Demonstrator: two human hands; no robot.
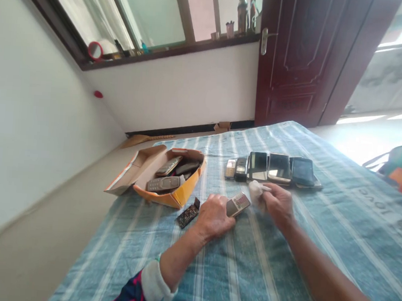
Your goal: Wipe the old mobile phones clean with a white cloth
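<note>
My left hand (pixel 214 218) grips a silver mobile phone (pixel 239 203) low over the blue striped cloth, its keypad end sticking out past my fingers. Just right of the phone, my right hand (pixel 279 205) pinches a crumpled white tissue (pixel 256 191) between thumb and fingers. To the left of my left hand lies a dark opened phone part (pixel 187 214) with its inner side showing. Beyond it stands an open orange cardboard box (pixel 184 196) with several old phones inside, among them a grey keypad phone (pixel 163 183).
Behind my hands, several phones stand in a row: a small keypad phone (pixel 230 168), a black one (pixel 241 168) and larger touchscreen phones (pixel 279 167). The striped cloth (pixel 281 284) covers the surface. A dark red door (pixel 296 61) and a windowsill (pixel 173 51) are beyond.
</note>
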